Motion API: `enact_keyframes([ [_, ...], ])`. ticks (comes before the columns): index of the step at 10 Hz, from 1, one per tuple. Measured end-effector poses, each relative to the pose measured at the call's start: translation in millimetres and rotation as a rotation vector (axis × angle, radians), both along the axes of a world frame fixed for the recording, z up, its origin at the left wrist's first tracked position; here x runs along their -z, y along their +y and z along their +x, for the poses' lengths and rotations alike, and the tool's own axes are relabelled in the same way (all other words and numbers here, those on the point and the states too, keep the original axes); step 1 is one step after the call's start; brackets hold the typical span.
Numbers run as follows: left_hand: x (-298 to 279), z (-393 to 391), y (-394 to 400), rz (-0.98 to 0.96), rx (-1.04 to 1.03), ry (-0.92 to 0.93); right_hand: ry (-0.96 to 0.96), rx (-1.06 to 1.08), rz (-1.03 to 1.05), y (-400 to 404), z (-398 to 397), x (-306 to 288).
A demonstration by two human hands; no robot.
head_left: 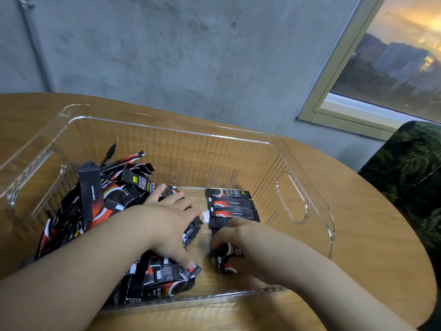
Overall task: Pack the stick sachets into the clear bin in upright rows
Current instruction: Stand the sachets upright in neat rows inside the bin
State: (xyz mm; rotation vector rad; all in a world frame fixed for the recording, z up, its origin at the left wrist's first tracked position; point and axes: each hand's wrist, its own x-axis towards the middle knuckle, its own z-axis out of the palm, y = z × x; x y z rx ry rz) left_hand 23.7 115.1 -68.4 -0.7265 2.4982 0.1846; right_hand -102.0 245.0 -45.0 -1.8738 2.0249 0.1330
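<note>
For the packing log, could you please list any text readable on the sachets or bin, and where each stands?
"COFFEE": partly legible on a sachet in the loose pile.
Chinese characters beside a yellow mark on the upper sachet: too blurred to read.
White print on the neat row of sachets: too small to read.
Clear bin: no text visible.

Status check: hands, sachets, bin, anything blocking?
Left hand flat on the loose sachet pile. Right hand has a grip on a sachet at the row. Clear bin unobstructed.
</note>
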Motion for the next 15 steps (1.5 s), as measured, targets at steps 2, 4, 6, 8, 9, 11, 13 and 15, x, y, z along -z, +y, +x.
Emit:
enact_keyframes([
  [2, -0.1, 0.2, -0.3, 0.0, -0.001, 0.002, -0.047, 0.028, 0.085, -12.3, -4.3, 32.7],
  [4, 0.2, 0.1, -0.4, -0.001, 0.002, -0.003, -0.067, 0.007, -0.009, -1.1, -9.9, 16.3],
  [6, 0.2, 0.3, -0.3, -0.001, 0.005, 0.005, 0.012, -0.014, -0.051, -1.5, -6.4, 13.3],
  [8, -0.2, -0.4, -0.7, 0.002, 0.004, -0.003, 0.006, 0.03, -0.035, -5.6, -4.7, 8.9],
  [9, -0.2, -0.3, -0.7, 0.001, 0.003, -0.004, 0.046, 0.057, -0.037, -15.6, -1.0, 13.0],
  [11, 1.2, 0.3, -2.2, 0.008, -0.018, -0.003, 0.046, 0.104, -0.015, -24.0, -3.4, 19.5],
  [13, -0.2, 0.8, -0.6, 0.048, -0.07, 0.025, 0.028, 0.169, -0.189, -50.2, 6.5, 18.5],
  [15, -3.7, 0.3, 1.1, 0.081, -0.09, 0.043, -0.157, 0.328, -0.143, -78.4, 8.2, 23.2],
])
